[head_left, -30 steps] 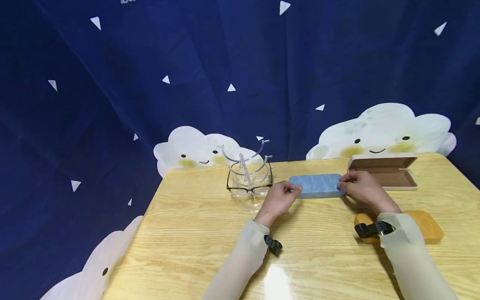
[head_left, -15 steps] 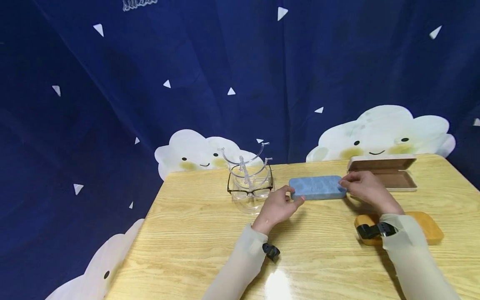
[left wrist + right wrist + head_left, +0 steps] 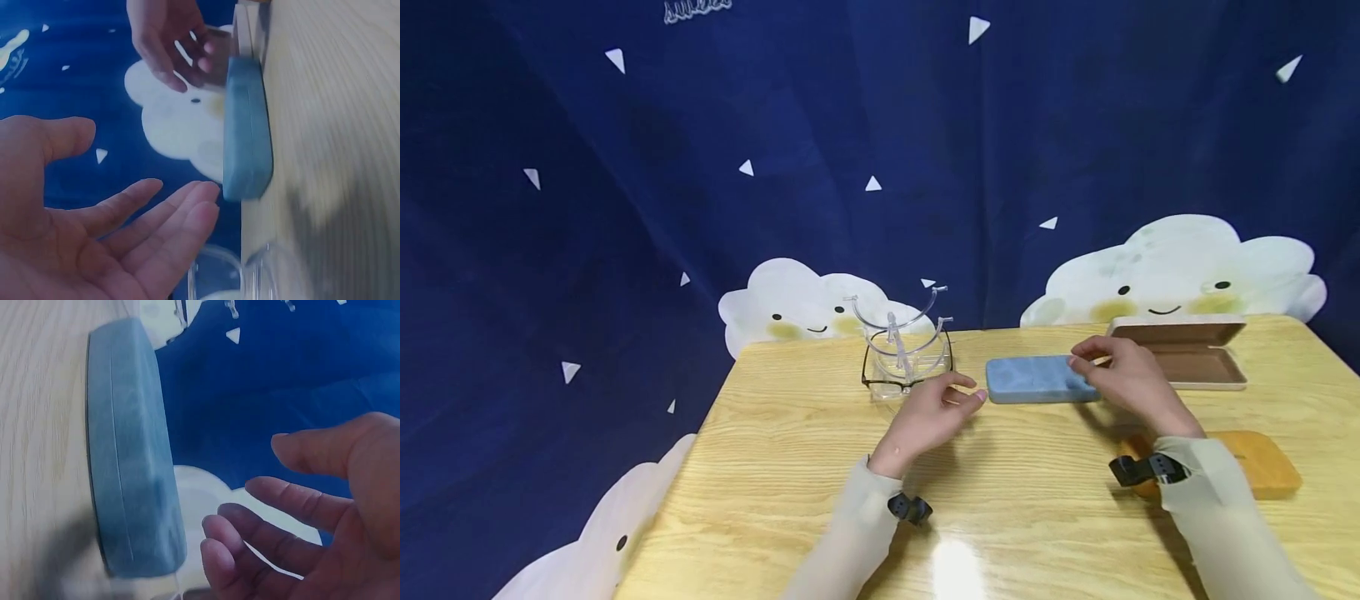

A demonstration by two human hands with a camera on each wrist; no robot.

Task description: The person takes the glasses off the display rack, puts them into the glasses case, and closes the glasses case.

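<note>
A closed blue glasses case (image 3: 1030, 380) lies flat on the wooden table. My left hand (image 3: 928, 415) is just off its left end, fingers loosely spread and holding nothing; the left wrist view shows a gap between the fingertips and the blue case (image 3: 247, 131). Over the right end of the case hovers my right hand (image 3: 1127, 379). In the right wrist view its relaxed fingers stand apart from the blue case (image 3: 134, 450) with nothing between them. Black-rimmed glasses (image 3: 880, 382) sit on a clear display stand (image 3: 901, 346) behind the left hand.
An open case with a brown lining (image 3: 1198, 367) lies at the back right. A closed orange case (image 3: 1262, 462) is partly hidden under the right forearm. Behind the table (image 3: 790, 467) hangs a dark blue curtain (image 3: 820, 100) with clouds and triangles.
Both hands have let go of the blue case. The left hand has drawn away to the left, and the right hand has lifted slightly off the right end. The case remains in place.
</note>
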